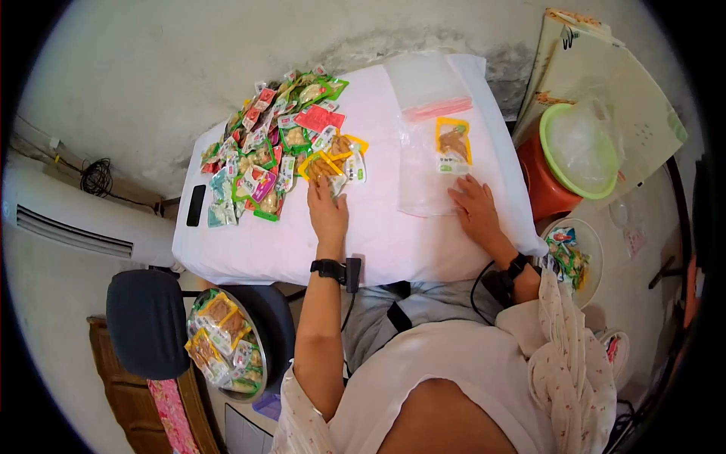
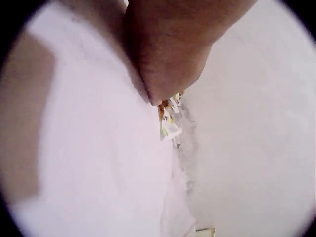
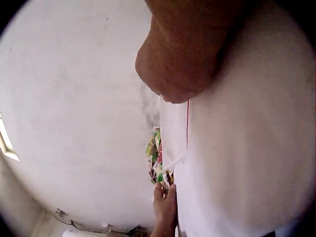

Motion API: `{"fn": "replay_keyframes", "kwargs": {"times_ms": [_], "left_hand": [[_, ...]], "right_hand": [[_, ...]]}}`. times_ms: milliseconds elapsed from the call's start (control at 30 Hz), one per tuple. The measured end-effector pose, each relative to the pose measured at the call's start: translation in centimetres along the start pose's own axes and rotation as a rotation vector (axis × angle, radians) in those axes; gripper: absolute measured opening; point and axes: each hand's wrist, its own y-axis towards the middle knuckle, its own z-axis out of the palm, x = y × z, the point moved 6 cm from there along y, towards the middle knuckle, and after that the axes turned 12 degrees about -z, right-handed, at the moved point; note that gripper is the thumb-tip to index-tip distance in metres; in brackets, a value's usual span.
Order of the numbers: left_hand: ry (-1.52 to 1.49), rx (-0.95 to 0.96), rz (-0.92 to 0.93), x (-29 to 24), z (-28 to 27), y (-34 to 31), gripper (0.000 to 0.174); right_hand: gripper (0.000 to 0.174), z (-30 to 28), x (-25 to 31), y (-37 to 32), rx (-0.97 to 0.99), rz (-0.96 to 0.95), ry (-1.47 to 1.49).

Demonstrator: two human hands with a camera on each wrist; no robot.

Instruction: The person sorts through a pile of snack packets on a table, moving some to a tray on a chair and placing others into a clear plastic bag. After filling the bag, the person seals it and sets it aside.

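Note:
My left hand [image 1: 328, 216] reaches to the right edge of a pile of snack packets [image 1: 261, 155], its fingertips right at a yellow-edged packet [image 1: 321, 163] with brown food inside. In the right wrist view the thumb and fingers of that left hand [image 3: 165, 207] stand apart beside the pile. Flat on the table lies a large clear zip bag [image 1: 423, 185] with a red-pink seal strip. Another yellow-edged packet [image 1: 454, 142] shows in its area. My right hand [image 1: 478, 213] rests at the bag's lower right edge, fingers extended. In both wrist views, the near hand hides its own fingertips.
A white cloth covers the table [image 1: 378, 246]; a black phone [image 1: 196, 206] lies at its left. A metal bowl of packets [image 1: 259, 333] sits on a chair at lower left. To the right stand a red bucket [image 1: 546, 185], a green-rimmed basin [image 1: 548, 140] and a white tub [image 1: 594, 265].

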Motion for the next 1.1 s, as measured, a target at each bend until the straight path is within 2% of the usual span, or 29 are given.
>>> {"fn": "replay_keyframes", "kwargs": {"times_ms": [67,133,267,333,367,400,467,500,533,567,600,667,700,733,800,867,967,1033,1067,1100], "left_hand": [[0.064,-0.003,-0.018,1.0,0.3,1.0,0.057],[0.134,0.015,-0.021,1.7,0.4,1.6,0.046],[-0.008,-0.055,-0.112,0.7,-1.9,0.8,0.035],[-0.519,-0.135,-0.224,1.2,-2.5,0.0,0.033],[-0.456,0.039,-0.403,2.1,-1.9,0.0,0.035],[-0.470,0.071,-0.385,0.2,-2.1,-0.9,0.035],[-0.695,0.015,-0.294,-3.7,-3.5,-2.9,0.034],[-0.628,0.001,-0.177,-4.7,-3.1,-3.7,0.036],[-0.633,0.013,-0.168,-5.8,-2.8,-4.6,0.036],[-0.537,-0.014,0.099,-8.5,-3.4,-5.9,0.037],[-0.434,-0.043,0.360,-11.0,-3.8,-7.5,0.038],[-0.316,0.053,0.684,-14.4,-3.5,-10.3,0.040],[-0.212,0.124,0.742,-14.9,-2.6,-11.2,0.043],[-0.217,0.138,0.740,-14.8,-2.4,-11.6,0.043],[-0.315,0.248,0.758,-14.8,-2.1,-11.8,0.048],[-0.344,0.253,0.681,-13.6,-1.4,-11.4,0.047],[-0.217,0.157,0.601,-13.3,-0.8,-10.0,0.041],[-0.200,0.185,0.579,-13.2,0.0,-9.6,0.039],[-0.180,0.210,0.561,-13.1,0.5,-9.5,0.036],[-0.183,0.212,0.563,-13.0,0.8,-9.4,0.036]], "right_hand": [[0.037,-0.5,-0.3,-0.3,-0.005,-0.002,-0.024],[0.037,-1.4,-0.2,-0.7,0.024,0.001,-0.108],[0.037,-4.7,3.5,0.0,-0.036,-0.132,-0.203],[0.039,-5.3,5.0,-0.6,-0.121,-0.222,0.199],[0.040,-3.6,5.0,-1.0,-0.047,-0.116,0.423],[0.040,-1.7,5.4,-1.0,0.018,-0.007,0.646],[0.041,0.2,7.4,-0.2,0.121,0.271,1.025],[0.041,0.4,8.4,0.5,0.104,0.281,1.014],[0.038,0.9,9.0,0.8,0.009,0.427,1.251],[0.036,1.5,9.3,0.7,-0.091,0.572,1.489],[0.036,1.6,9.4,0.9,-0.100,0.580,1.486],[0.045,1.0,8.3,0.8,-0.240,0.597,1.412],[0.044,0.8,7.7,0.2,-0.236,0.682,1.438],[0.044,0.5,7.2,-0.5,-0.240,0.696,1.434],[0.043,-0.8,5.2,-2.1,-0.452,0.740,1.516],[0.047,-0.6,0.1,-5.6,-0.416,0.714,1.446],[0.045,-6.5,0.1,-6.0,-0.442,0.691,1.333],[0.041,-8.0,-0.2,-7.1,-0.235,0.657,1.157],[0.041,-8.1,-0.1,-7.5,-0.236,0.658,1.154],[0.038,-7.6,0.5,-8.1,-0.141,0.652,1.181]]}}
